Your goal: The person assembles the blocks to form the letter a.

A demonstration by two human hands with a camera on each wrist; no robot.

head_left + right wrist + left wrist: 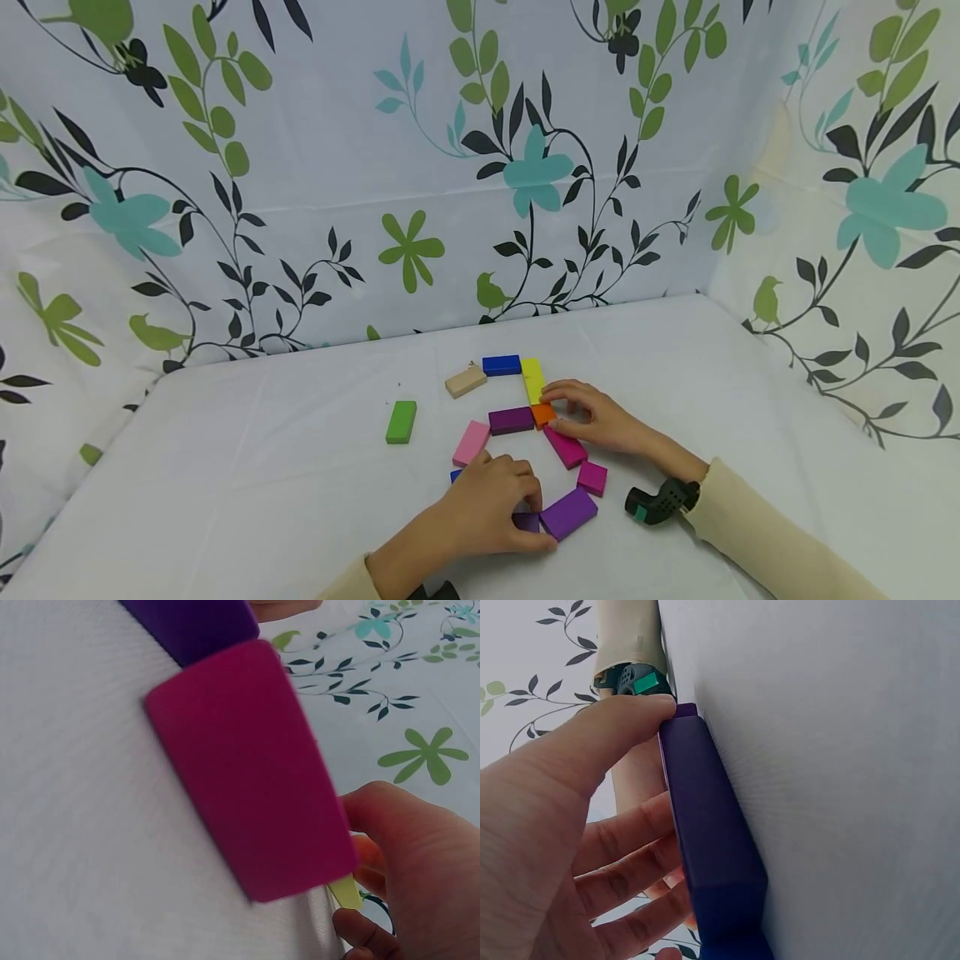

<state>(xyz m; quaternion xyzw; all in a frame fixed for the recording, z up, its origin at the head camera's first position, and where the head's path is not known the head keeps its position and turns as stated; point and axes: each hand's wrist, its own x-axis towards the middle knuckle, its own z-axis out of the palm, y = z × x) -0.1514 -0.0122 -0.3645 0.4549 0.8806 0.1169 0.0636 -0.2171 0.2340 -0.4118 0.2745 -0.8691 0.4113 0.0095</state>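
Observation:
My left hand (487, 504) holds a dark purple block (527, 522), thumb at one end and fingers on its far side. In the left wrist view, that purple block (712, 810) lies on the cloth, with a blue block (739, 949) at its near end. A lighter purple block (570, 513) touches it on the right. My right hand (596, 417) pinches a small orange block (543, 415) between thumb and fingers. Around it lie a yellow block (532, 379), a plum block (512, 421) and a magenta block (566, 447).
A small magenta block (592, 478) joins the curve of blocks, and a pink block (471, 443) stands left. Farther back are a blue block (501, 365) and a beige block (466, 381). A green block (401, 422) lies apart on the white cloth (300, 467).

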